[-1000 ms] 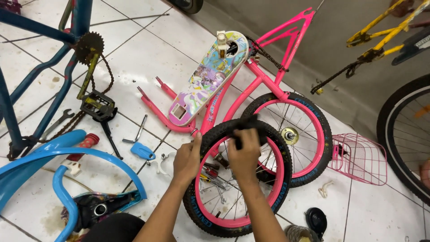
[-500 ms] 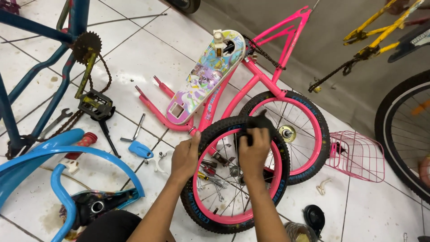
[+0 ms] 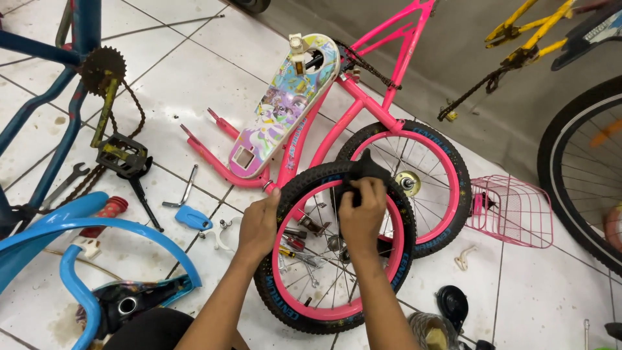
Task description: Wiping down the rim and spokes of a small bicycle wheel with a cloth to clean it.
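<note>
Pink-rimmed black wheel (image 3: pixel 337 304), pink frame (image 3: pixel 363 107), blue frame (image 3: pixel 78 227).

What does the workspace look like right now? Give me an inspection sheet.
Surface: white tiled floor, stained.
Job's things: small wheel with pink rim, upright; black cloth on its tyre.
Clutter: wrench, pedal, blue tool, pink basket.
Hands: left hand grips the tyre; right hand presses the cloth.
Cables: nothing seen; chain hangs loose on the pink frame.
Surroundings: blue frame, large wheel.
</note>
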